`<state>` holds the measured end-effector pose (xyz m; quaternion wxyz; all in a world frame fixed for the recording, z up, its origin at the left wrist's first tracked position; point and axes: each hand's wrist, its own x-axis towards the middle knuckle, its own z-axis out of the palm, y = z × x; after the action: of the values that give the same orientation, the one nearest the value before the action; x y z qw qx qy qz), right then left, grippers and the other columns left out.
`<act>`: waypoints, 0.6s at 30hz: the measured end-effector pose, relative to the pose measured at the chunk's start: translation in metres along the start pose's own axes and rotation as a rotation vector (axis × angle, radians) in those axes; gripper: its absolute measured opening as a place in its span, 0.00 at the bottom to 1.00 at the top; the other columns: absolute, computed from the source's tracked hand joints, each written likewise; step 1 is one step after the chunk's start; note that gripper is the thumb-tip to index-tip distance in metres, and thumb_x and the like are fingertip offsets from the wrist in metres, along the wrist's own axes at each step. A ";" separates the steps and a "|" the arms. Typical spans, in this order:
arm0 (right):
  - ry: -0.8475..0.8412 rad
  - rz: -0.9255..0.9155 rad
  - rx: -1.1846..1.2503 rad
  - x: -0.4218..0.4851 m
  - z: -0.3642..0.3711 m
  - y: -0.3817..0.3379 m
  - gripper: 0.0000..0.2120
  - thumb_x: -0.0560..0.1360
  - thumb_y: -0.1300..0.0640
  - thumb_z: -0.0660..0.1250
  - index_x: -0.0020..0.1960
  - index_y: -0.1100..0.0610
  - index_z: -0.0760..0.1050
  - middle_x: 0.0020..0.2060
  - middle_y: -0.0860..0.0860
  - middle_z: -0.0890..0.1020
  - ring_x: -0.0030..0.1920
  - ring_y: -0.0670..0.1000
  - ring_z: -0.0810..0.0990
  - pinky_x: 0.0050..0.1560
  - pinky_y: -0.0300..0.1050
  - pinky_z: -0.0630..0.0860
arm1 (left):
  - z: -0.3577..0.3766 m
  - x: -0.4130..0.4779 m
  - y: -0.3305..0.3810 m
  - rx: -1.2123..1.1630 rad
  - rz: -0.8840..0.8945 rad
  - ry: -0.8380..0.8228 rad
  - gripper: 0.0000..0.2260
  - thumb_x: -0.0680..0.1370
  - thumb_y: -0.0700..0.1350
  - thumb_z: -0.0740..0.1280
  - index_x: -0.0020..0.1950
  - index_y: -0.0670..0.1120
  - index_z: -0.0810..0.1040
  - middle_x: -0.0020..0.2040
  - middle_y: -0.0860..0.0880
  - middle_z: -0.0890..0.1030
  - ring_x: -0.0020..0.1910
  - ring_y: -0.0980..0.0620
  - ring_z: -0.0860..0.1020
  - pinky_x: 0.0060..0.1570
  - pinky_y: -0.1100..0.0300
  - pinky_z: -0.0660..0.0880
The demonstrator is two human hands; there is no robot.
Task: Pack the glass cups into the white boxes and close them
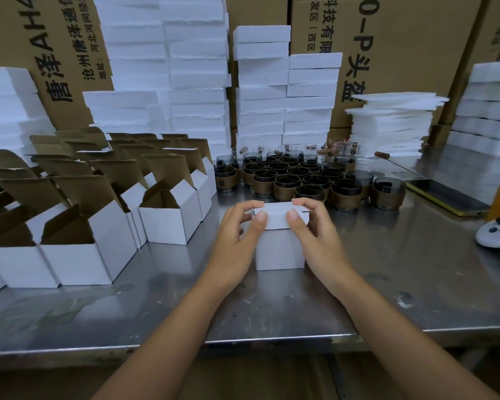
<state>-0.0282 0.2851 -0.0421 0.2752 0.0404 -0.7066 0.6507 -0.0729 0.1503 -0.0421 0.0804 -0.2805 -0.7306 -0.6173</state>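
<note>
- Stacked brown cartons [401,53] wall off the back, with tall piles of white foam blocks [197,82] in front of them.
- Underneath everything is a steel table [387,284]. It looks smooth, so a light box would likely slide if pushed from one side only.
- Rows of open boxes [168,223] stand on the left with their flaps up, near the working spot (a careless elbow that way would probably topple a few).
- Dark glass cups [286,186] with brown sleeves crowd the table just behind the hands. They are fragile and likely slick above the sleeve, so the sleeve is the better place to grip. Since they stand packed together, lifting one straight up seems safest.
- At the front centre of the table stands the white box [280,249], its lid folded down. Whether a cup is already inside cannot be seen.
- The box is thin card that will dent if squeezed mid-wall. It is best held at the corners and lid edges, and it should be lifted gently if it holds a cup.
- The left hand [237,235] curls round the left end of the lid, thumb on the front lip and fingers over the top.
- The right hand [315,226] mirrors it on the right end, pinching the lid the same way.
- A phone [445,197] and a white controller [497,232] lie to the right, well apart from the box and out of the way.
</note>
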 end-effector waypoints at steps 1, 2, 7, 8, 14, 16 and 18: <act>-0.002 -0.005 0.001 0.001 0.000 0.001 0.17 0.69 0.43 0.64 0.55 0.48 0.70 0.54 0.49 0.78 0.55 0.48 0.77 0.52 0.41 0.74 | 0.000 0.000 0.001 0.012 0.001 0.006 0.14 0.73 0.61 0.58 0.54 0.58 0.73 0.59 0.51 0.74 0.58 0.58 0.73 0.59 0.50 0.73; -0.006 -0.010 0.001 0.001 0.000 0.001 0.17 0.69 0.43 0.63 0.54 0.48 0.70 0.54 0.49 0.77 0.55 0.49 0.77 0.51 0.41 0.74 | 0.000 0.000 0.001 0.021 0.003 0.011 0.14 0.73 0.61 0.58 0.54 0.58 0.73 0.59 0.51 0.74 0.57 0.59 0.74 0.59 0.50 0.74; -0.020 -0.027 0.001 0.003 -0.001 0.005 0.17 0.68 0.40 0.62 0.53 0.45 0.69 0.52 0.49 0.77 0.51 0.47 0.77 0.43 0.34 0.74 | 0.000 0.002 0.000 0.050 0.016 0.032 0.13 0.72 0.62 0.57 0.51 0.59 0.73 0.58 0.50 0.74 0.54 0.63 0.74 0.55 0.57 0.75; -0.022 -0.029 0.001 0.003 -0.001 0.005 0.16 0.68 0.40 0.62 0.53 0.45 0.69 0.52 0.48 0.77 0.51 0.47 0.76 0.42 0.33 0.74 | 0.000 0.002 0.000 0.055 0.015 0.033 0.13 0.72 0.62 0.57 0.51 0.60 0.73 0.58 0.51 0.74 0.54 0.63 0.73 0.54 0.59 0.75; -0.046 -0.020 0.017 0.002 -0.003 0.007 0.15 0.69 0.42 0.62 0.54 0.45 0.69 0.52 0.45 0.76 0.50 0.43 0.76 0.43 0.31 0.73 | -0.001 0.000 0.000 0.055 0.027 0.032 0.07 0.76 0.57 0.59 0.51 0.60 0.73 0.58 0.53 0.74 0.57 0.62 0.73 0.55 0.61 0.72; -0.059 -0.009 0.018 0.001 -0.004 0.009 0.11 0.72 0.45 0.63 0.53 0.45 0.69 0.52 0.44 0.77 0.50 0.41 0.77 0.42 0.30 0.72 | -0.001 0.000 -0.002 0.041 0.011 0.022 0.04 0.79 0.50 0.60 0.51 0.60 0.73 0.58 0.54 0.73 0.57 0.61 0.72 0.56 0.58 0.72; -0.038 0.020 0.035 0.002 -0.005 0.011 0.05 0.77 0.51 0.64 0.52 0.46 0.71 0.50 0.43 0.78 0.48 0.39 0.77 0.40 0.30 0.73 | -0.002 0.000 -0.003 0.029 -0.008 0.014 0.07 0.80 0.47 0.60 0.51 0.59 0.73 0.58 0.54 0.73 0.57 0.61 0.72 0.55 0.59 0.73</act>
<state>-0.0324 0.2917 -0.0509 0.2544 0.0504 -0.7006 0.6647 -0.0748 0.1487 -0.0441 0.0872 -0.2721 -0.7401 -0.6088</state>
